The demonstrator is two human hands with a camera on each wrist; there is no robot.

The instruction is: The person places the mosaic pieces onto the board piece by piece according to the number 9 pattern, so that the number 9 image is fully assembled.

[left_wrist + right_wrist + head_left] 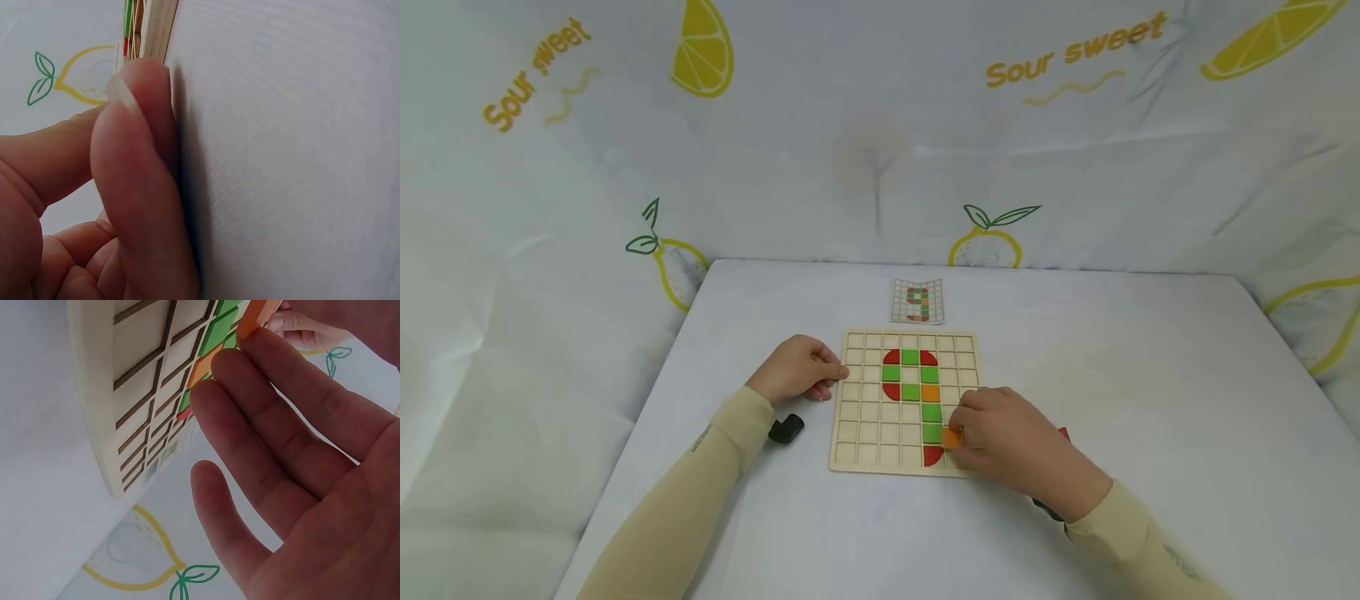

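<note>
A wooden grid board point(868, 432) lies flat on the table, its cells partly filled with green, red and orange tiles in the form of a 9. At the board's left edge my left hand point(801, 367) holds the rim with its fingertips, the other fingers curled underneath. My right hand point(1007, 437) is over the lower right of the board and pinches an orange square tile point(951, 438), also visible as an orange tile point(253, 319) at the fingertips in the right wrist view. That tile is tilted beside the lower green tile point(932, 433) and the red rounded tile point(932, 456).
Behind the board lies a small pattern card point(897, 310) showing the same coloured figure. A black object point(786, 429) sits by the left wrist. Something red point(1063, 433) peeks out behind the right hand. A lemon-print cloth point(820, 167) hangs at the back.
</note>
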